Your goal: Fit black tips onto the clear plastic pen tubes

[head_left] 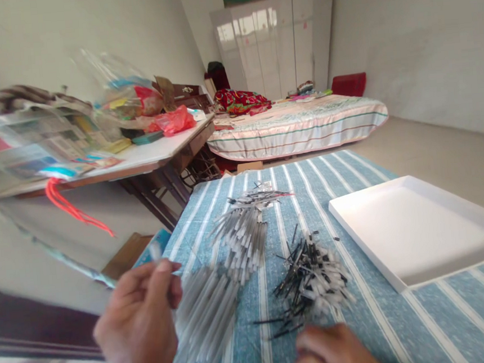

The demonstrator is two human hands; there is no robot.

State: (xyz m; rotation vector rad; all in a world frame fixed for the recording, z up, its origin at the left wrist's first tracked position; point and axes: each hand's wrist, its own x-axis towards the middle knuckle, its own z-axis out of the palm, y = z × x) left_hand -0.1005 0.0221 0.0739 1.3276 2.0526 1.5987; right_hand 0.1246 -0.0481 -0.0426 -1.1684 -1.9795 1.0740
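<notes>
My left hand is raised at the lower left, thumb and fingers pinched on a small whitish translucent piece, blurred at its tip. Beside it lies a bundle of long clear plastic tubes, which look like pen barrels. My right hand rests low with curled fingers at the near edge of a heap of small black and clear plastic parts; whatever its fingers hold is hidden. Farther back are more clear tubes and a small pile of thin dark sticks.
A shallow white box lid sits at the right on the blue striped tablecloth. To the left, a cluttered desk has a red cord hanging off it. A bed and a white wardrobe stand behind.
</notes>
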